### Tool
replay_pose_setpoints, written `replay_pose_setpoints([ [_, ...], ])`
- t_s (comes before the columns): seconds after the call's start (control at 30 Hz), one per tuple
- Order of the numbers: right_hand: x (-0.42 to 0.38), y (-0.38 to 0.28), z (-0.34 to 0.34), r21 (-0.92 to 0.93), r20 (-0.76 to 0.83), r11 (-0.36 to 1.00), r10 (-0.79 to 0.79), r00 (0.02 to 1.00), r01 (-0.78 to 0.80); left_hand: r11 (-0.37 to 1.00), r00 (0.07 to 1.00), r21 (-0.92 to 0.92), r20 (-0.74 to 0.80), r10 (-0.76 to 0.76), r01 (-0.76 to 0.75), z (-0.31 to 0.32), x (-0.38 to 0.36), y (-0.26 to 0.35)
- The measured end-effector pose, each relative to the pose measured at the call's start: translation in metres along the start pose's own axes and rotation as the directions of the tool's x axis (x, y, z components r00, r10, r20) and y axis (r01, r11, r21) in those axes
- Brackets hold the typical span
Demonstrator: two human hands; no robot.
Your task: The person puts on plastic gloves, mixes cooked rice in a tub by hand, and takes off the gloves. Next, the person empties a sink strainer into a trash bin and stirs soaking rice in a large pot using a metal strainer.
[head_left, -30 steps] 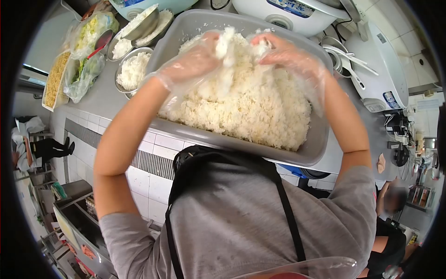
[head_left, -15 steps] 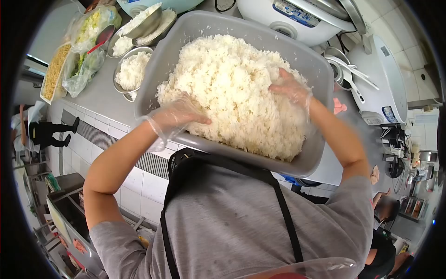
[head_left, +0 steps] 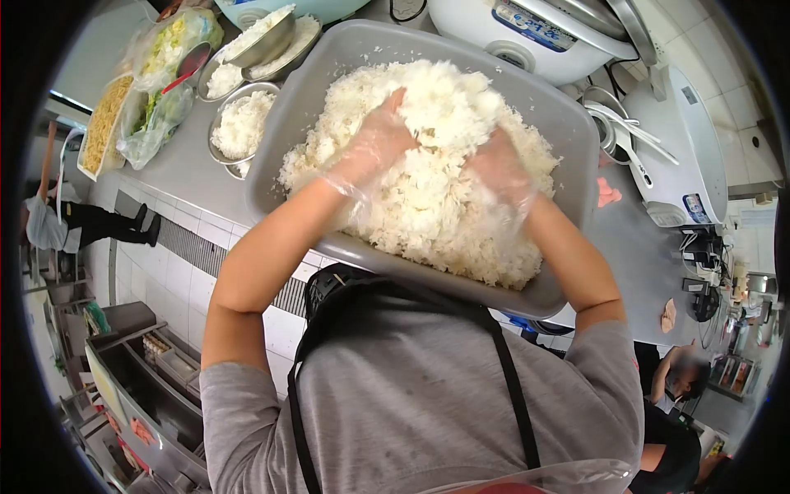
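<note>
Mixing: cooked rice point(head_left: 428, 189), heaped in grey tub point(head_left: 325, 74), centre of counter.
L of tub: bagged greens point(head_left: 160, 90), steel bowls point(head_left: 239, 123) w/ rice portions.
L hand point(head_left: 374, 148): gloved, fingers curled, dug into rice mound.
R hand point(head_left: 498, 173): gloved, pressed in too; fingers half buried, grip can't tell.
Progress: rice loose & fluffy up top, clumps remain; looks mid-way.
R of tub: white rice cooker point(head_left: 683, 140).
Writing: cooker labels too blurred to read.

A grey counter point(head_left: 177, 169) over white wall tiles point(head_left: 177, 276), with what looks like steel shelving point(head_left: 148, 395) below.
</note>
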State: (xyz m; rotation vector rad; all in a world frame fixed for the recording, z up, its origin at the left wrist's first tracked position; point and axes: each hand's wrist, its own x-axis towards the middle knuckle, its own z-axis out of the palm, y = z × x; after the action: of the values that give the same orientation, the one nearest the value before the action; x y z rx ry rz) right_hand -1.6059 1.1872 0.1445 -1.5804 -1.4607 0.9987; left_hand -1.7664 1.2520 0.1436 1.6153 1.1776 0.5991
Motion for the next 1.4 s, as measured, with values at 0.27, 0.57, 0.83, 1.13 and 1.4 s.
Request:
replay_pose_setpoints([
  [0.27,0.003,0.017,-0.053,-0.153,0.026,0.986,-0.068,0.997,0.072,0.993,0.998,0.099,-0.029,-0.064,0.066,-0.025,0.000,0.020],
  [0.57,-0.013,0.002,-0.066,-0.107,0.305,0.993,0.084,0.948,-0.054,0.963,0.971,0.156,0.127,0.201,-0.219,-0.055,-0.007,-0.026],
  [0.83,-0.113,0.047,-0.053,-0.583,0.341,0.775,0.507,0.792,-0.245,0.920,0.741,0.343,0.665,-0.095,-0.189,-0.049,-0.064,-0.051],
  [1.13,-0.092,0.015,0.015,-0.355,0.125,0.883,0.372,0.920,-0.309,0.910,0.865,-0.288,0.485,-0.131,0.299,0.028,-0.067,-0.028],
  [1.4,-0.043,-0.015,0.009,0.028,0.164,0.999,0.029,0.986,-0.034,0.830,0.954,-0.529,0.299,-0.009,0.174,-0.010,-0.067,0.010],
])
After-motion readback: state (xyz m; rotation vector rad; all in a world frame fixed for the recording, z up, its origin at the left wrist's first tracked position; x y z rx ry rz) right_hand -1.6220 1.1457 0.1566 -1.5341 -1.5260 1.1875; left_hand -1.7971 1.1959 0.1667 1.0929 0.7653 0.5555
